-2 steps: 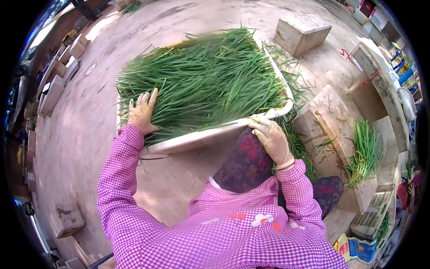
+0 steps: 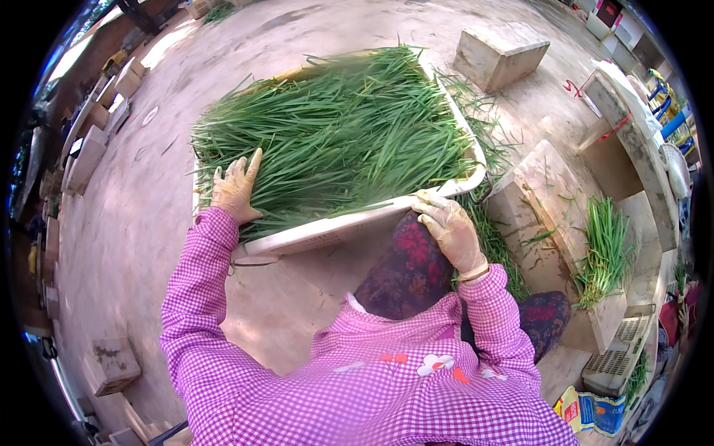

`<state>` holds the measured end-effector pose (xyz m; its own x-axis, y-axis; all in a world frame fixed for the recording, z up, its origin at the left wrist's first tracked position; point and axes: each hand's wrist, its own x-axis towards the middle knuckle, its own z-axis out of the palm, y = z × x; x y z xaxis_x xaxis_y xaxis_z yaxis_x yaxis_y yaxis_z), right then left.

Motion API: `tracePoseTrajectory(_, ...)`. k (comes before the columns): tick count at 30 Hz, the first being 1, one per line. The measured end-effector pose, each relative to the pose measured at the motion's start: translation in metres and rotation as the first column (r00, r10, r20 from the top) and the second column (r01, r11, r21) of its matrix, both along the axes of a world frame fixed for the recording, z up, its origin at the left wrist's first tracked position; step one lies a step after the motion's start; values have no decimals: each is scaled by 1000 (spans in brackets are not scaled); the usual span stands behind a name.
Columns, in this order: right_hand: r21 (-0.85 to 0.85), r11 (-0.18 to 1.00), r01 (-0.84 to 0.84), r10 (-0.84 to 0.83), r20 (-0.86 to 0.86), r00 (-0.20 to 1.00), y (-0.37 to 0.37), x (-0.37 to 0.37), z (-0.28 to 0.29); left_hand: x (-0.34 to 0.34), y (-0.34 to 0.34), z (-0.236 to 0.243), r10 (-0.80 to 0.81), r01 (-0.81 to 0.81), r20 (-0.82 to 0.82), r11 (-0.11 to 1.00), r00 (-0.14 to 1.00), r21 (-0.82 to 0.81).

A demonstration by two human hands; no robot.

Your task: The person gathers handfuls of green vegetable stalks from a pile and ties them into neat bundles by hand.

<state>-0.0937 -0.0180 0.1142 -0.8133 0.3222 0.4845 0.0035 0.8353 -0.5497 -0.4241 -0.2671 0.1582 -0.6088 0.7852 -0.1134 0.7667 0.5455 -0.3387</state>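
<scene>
A white plastic crate (image 2: 303, 236) lies in front of me, heaped with long green leafy stalks that look like garlic chives (image 2: 335, 134). My left hand (image 2: 236, 189), in a thin pale glove, rests with fingers spread on the chives at the crate's near left corner. It is open and grips nothing. My right hand (image 2: 452, 234), gloved the same way, has its fingers bent over the near rim of the crate, right of its middle. The hand lies just above my knee. What its thumb does is hard to make out.
Loose chives (image 2: 491, 223) lie on the floor along the crate's right side. A bunch of chives (image 2: 604, 249) rests on a pale dirty box (image 2: 543, 215) at the right. Another box (image 2: 500, 59) stands beyond the crate. A blue and yellow bag (image 2: 595, 411) lies at lower right.
</scene>
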Motion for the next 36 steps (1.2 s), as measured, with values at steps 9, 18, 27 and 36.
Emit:
tracePoseTrajectory(9,-48,999,-4,4,13,1000,0,1,2,23,0,-20,-273,236,-334,960,902,-148)
tracePoseTrajectory(18,-176,984,-13,25,66,998,2,7,1,9,-2,4,227,-236,305,972,925,-5)
tracePoseTrajectory(27,-175,977,-124,127,5,992,-6,-18,17,-57,-65,15,-279,-737,833,387,478,553)
tracePoseTrajectory(36,-304,839,-450,504,126,854,-58,-103,13,-36,-79,44,-649,-811,650,87,394,578)
